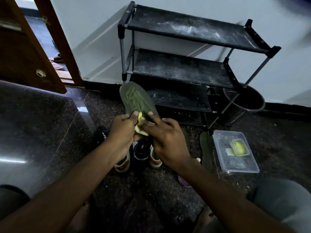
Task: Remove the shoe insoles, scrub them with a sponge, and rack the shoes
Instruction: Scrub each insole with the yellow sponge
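Insole (137,100), dark green with pale markings on its face, was up in the middle of the frame, its toe end pointing toward the bottom of the black shoe rack (185,68). My left hand (121,132) gripped its heel end, fingers curled underneath and thumb laid on top. My right hand (166,137) held a yellow sponge (140,125) against the insole's face, fingertips bent over it and pressing it down just beside my left thumb. Directly below my hands, a pair of dark shoes (140,152) with white stripes and pale soles stood on the speckled floor (50,132), partly hidden by my wrists. A second green insole (206,148) lay flat on the floor at lower right, touching the side of a clear plastic box (235,165). Inside that box sat something yellow-green (239,147); I could not tell what it was. The rack's dusty shelves held nothing, and a round black bin (252,101) stood just behind its right legs. A brown wooden door (25,56) hung ajar at upper left.
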